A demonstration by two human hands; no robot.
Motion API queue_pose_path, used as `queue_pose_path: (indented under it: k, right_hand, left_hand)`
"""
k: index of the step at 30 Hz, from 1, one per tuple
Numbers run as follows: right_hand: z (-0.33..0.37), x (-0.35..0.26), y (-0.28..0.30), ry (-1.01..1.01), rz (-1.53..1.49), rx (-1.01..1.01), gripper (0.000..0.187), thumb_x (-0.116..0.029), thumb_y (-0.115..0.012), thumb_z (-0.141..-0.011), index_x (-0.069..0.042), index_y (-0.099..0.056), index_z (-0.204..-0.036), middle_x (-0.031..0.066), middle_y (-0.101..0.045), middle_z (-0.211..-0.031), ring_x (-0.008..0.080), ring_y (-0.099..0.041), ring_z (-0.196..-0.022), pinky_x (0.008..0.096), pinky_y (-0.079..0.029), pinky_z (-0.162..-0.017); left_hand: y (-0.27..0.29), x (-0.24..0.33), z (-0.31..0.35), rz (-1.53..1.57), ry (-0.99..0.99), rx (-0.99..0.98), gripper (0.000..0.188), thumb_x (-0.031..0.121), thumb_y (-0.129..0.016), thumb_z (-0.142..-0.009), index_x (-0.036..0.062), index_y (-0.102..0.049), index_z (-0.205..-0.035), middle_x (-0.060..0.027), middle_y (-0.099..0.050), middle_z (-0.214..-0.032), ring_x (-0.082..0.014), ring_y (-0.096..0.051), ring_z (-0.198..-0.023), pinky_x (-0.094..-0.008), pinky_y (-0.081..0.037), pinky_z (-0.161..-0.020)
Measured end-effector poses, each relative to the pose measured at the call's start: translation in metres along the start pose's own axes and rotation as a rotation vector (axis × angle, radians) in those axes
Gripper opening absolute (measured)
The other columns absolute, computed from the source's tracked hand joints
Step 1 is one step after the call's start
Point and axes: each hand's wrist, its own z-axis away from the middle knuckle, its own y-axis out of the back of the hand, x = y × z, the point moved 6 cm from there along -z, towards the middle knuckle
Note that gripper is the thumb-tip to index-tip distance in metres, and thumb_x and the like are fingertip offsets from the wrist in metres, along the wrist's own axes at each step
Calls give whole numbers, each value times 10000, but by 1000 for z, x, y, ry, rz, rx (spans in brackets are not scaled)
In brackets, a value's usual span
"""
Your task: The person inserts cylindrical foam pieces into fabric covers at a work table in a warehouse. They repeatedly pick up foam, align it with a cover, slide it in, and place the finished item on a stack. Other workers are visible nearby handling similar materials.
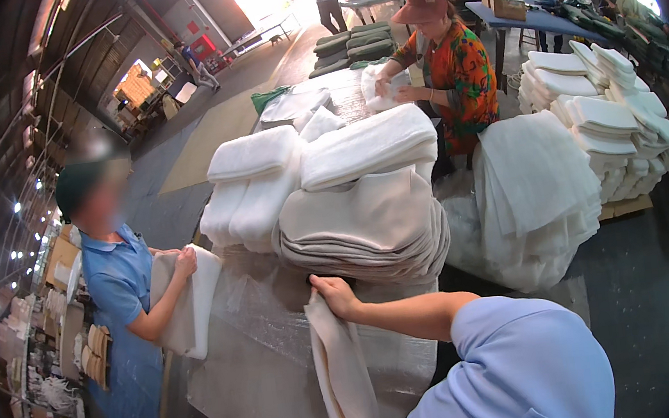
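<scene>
From the lower right my right arm, in a light blue sleeve, reaches across a table covered with clear plastic [262,374]. My right hand [335,298] pinches the top edge of a beige fabric piece [340,365], which hangs folded, its paler side showing. Just beyond the fingers rises a stack of grey-beige fabric pieces [357,227] with rounded folds. Thick white pads [369,146] lie behind and on top of it. My left hand is out of view.
At the left, a co-worker in blue [115,275] holds a beige-and-white piece [188,304]. Across the table, a person in a patterned top [459,71] handles white padding. White sheets [533,178] drape at the right, before stacked white pads [605,120]. A blue table [510,15] stands farther back.
</scene>
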Motion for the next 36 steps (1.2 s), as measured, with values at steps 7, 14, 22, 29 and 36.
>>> queue_pose_path:
  k: [7, 14, 22, 29, 36]
  right_hand:
    - [-39, -33, -69, 9, 188, -83, 649, -565, -459, -1102, -12, -765, -956, 163, -772, -933, 326, -706, -932, 435, -516, -908]
    - [-23, -3, -8, -28, 283, 51, 639, -496, -426, -1121, -24, -530, -1538, 201, -593, -1529, 341, -518, -1466, 411, -378, -1219]
    - [54, -19, -27, 87, 204, -193, 1136, -350, -909, -828, 42, -245, -1663, 263, -385, -1655, 350, -404, -1535, 404, -312, -1274]
    - [40, -36, -20, -224, 362, -211, 664, -149, -703, -887, -55, -528, -1520, 222, -722, -1311, 326, -720, -1193, 411, -580, -998]
    - [-4, -54, -22, -145, 634, -267, 376, -272, -681, -953, 10, -747, -1193, 126, -761, -1016, 203, -715, -955, 379, -564, -836]
  left_hand:
    - [3, -18, 40, -36, -53, -63, 823, 367, -719, -1030, -39, -324, -1628, -226, -556, -1525, -370, -553, -1393, -491, -409, -1189]
    - [-21, -13, 19, -84, -150, -206, 776, 324, -722, -1021, -36, -355, -1601, -218, -575, -1490, -357, -574, -1353, -469, -429, -1166]
    - [-31, 53, -36, -7, -66, -84, 780, 53, -627, -1019, -22, -228, -1685, -200, -351, -1692, -319, -351, -1548, -424, -256, -1284]
    - [-17, 109, -134, -220, -271, 19, 734, 7, -610, -976, -23, -317, -1648, -213, -488, -1601, -299, -516, -1443, -406, -393, -1209]
    - [-27, 162, -234, -474, -337, 62, 565, 33, -638, -959, -9, -550, -1516, -212, -639, -1466, -301, -646, -1315, -403, -487, -1128]
